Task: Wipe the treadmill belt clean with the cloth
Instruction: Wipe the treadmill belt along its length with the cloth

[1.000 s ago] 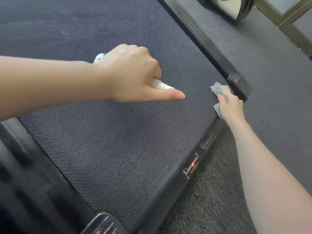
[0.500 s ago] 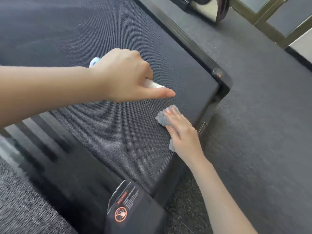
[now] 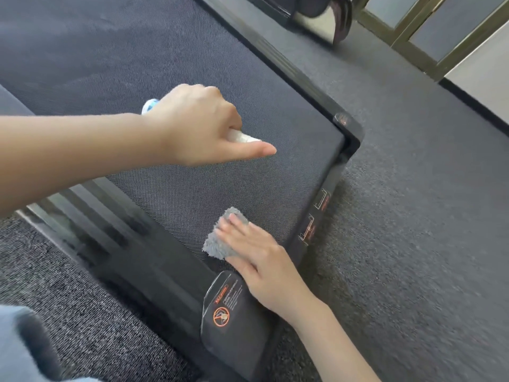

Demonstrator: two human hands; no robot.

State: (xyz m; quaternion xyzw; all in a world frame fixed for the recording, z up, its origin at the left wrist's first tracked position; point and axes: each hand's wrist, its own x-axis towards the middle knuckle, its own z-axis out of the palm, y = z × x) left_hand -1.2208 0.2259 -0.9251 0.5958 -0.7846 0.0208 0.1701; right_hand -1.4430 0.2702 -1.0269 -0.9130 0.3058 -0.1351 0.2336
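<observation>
The dark woven treadmill belt [image 3: 154, 62] fills the upper left of the view. A small grey fluffy cloth [image 3: 220, 241] lies flat on the belt near its rear left corner. My right hand [image 3: 259, 260] presses down on the cloth with fingers spread over it. Above the belt's middle, my left hand [image 3: 201, 125] is closed around a small white spray bottle [image 3: 243, 137], nozzle pointing right, with the index finger stretched out beneath it.
A black frame [image 3: 349, 133] borders the belt on the right and rear. A rear corner cover with an orange warning sticker [image 3: 223, 315] sits by my right wrist. Grey carpet [image 3: 413, 216] surrounds the treadmill. Gold-framed doors [image 3: 429, 31] stand top right.
My right hand has slid the cloth across the belt's rear edge, from the right corner toward the left corner. The left hand keeps the bottle in much the same place.
</observation>
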